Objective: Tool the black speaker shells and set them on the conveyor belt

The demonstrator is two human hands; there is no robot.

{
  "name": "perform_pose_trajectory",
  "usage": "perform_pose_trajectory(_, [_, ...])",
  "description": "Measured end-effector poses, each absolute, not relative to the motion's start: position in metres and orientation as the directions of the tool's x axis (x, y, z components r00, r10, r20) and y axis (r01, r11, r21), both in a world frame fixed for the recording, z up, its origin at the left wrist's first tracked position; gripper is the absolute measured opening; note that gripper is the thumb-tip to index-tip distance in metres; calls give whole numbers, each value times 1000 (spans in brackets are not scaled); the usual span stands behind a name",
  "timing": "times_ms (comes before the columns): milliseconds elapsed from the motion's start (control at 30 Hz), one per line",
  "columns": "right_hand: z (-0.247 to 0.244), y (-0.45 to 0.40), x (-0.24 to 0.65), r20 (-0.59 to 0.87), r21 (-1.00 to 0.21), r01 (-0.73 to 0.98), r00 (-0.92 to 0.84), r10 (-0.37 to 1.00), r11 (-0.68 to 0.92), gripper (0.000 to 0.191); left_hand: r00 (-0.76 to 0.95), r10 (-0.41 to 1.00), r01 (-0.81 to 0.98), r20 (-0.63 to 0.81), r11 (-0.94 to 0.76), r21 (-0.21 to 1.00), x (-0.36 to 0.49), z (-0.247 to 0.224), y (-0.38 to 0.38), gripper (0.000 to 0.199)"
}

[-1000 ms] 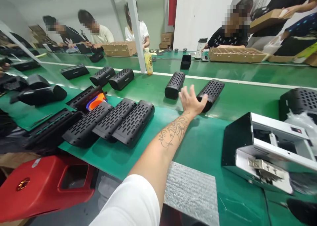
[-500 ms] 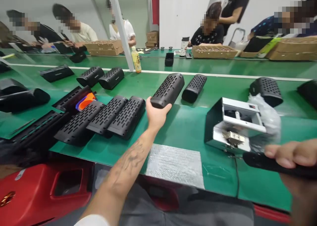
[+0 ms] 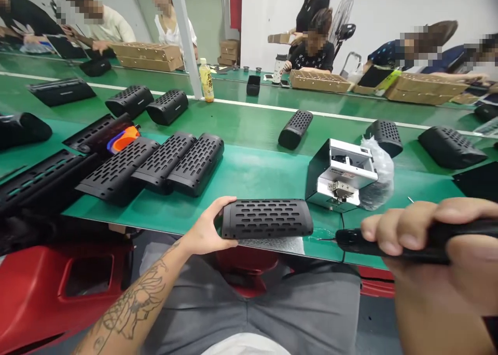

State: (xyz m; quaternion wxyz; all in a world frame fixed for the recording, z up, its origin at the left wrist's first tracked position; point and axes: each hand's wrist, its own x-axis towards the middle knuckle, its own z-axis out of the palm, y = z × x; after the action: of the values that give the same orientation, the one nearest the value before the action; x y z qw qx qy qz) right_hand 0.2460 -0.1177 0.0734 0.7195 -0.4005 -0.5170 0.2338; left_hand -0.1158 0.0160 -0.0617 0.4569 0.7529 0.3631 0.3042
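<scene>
My left hand (image 3: pixel 208 228) grips the left end of a black slotted speaker housing (image 3: pixel 268 218), held sideways at the table's front edge over a silvery foam sheet (image 3: pixel 288 244). My right hand (image 3: pixel 420 230) is wrapped round a black electric screwdriver (image 3: pixel 352 241), whose thin bit points left toward the housing's right end without touching it. Behind the screwdriver stands a white and black screw feeder (image 3: pixel 342 176) with a plastic bag (image 3: pixel 379 176) at its side. Left of the held housing, several similar slotted housings (image 3: pixel 198 163) lie in a slanted row.
Another housing (image 3: pixel 295 129) lies on the green belt ahead, with more to either side. A yellow-labelled bottle (image 3: pixel 207 82) stands by a white post (image 3: pixel 187 38). Co-workers sit across the belt behind cardboard boxes (image 3: pixel 148 56). A red stool (image 3: pixel 42 287) is at lower left.
My left hand has drawn the speaker housing back from near the belt to the table's front edge and turned it crosswise. The screwdriver in my right hand has moved left. My view has shifted.
</scene>
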Motion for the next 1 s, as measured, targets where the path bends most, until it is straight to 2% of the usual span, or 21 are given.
perform_pose_trajectory(100, [72, -103, 217, 582, -805, 36, 247, 775, 593, 16, 593, 795, 258, 129, -339, 905, -117, -64, 20, 101])
perform_pose_trajectory(467, [60, -85, 207, 509, -860, 62, 173, 843, 507, 22, 632, 724, 159, 276, -470, 868, -117, -73, 25, 103])
perform_pose_trajectory(667, [65, -79, 201, 456, -890, 52, 59, 888, 453, 34, 648, 708, 213, 279, -521, 826, -119, -73, 29, 107])
perform_pose_trajectory(1000, [62, -74, 206, 435, -897, 51, -76, 897, 439, 34, 635, 726, 293, 264, -542, 788, -119, -69, 28, 112])
